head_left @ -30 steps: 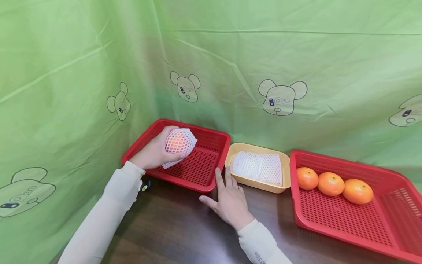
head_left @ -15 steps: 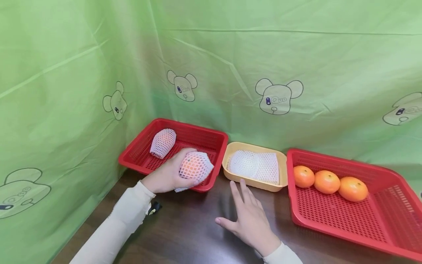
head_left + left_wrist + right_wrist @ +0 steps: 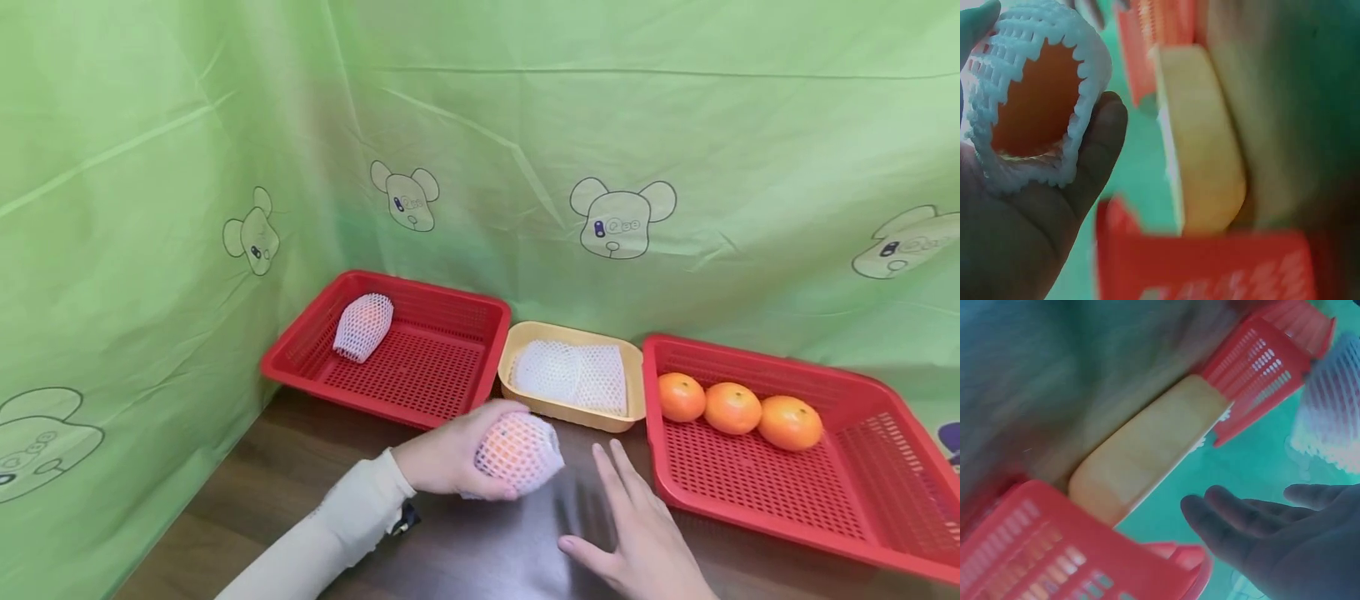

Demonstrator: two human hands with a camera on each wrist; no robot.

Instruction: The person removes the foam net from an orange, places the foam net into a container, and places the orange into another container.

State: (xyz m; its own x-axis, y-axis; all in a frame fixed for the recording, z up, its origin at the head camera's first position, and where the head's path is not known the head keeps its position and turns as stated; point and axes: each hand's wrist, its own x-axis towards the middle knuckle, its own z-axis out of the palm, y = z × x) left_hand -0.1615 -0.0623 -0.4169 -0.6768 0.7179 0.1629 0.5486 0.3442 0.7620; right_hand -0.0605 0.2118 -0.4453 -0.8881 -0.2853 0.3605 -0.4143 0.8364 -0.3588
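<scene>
My left hand (image 3: 446,454) grips an orange in a white foam net (image 3: 517,450) above the table, in front of the yellow tray. In the left wrist view the bare orange skin (image 3: 1038,103) shows through the net's open end. To its right, my right hand (image 3: 648,533) hovers with straight, spread fingers and holds nothing. Another netted fruit (image 3: 364,325) lies in the left red basket (image 3: 420,367). White foam nets (image 3: 573,375) lie flat in the yellow tray (image 3: 566,413). Three bare oranges (image 3: 732,408) sit in a row in the right red basket (image 3: 765,492).
The yellow tray stands between the two red baskets, along a green cloth backdrop (image 3: 480,167) with printed bear heads. Brown tabletop (image 3: 330,467) extends in front of the containers. The right basket's near rim (image 3: 787,533) lies close to my right hand.
My left hand has carried the netted orange from over the left basket rightward and nearer, over the table. The other netted fruit came into view. My right hand moved right, away from the left basket.
</scene>
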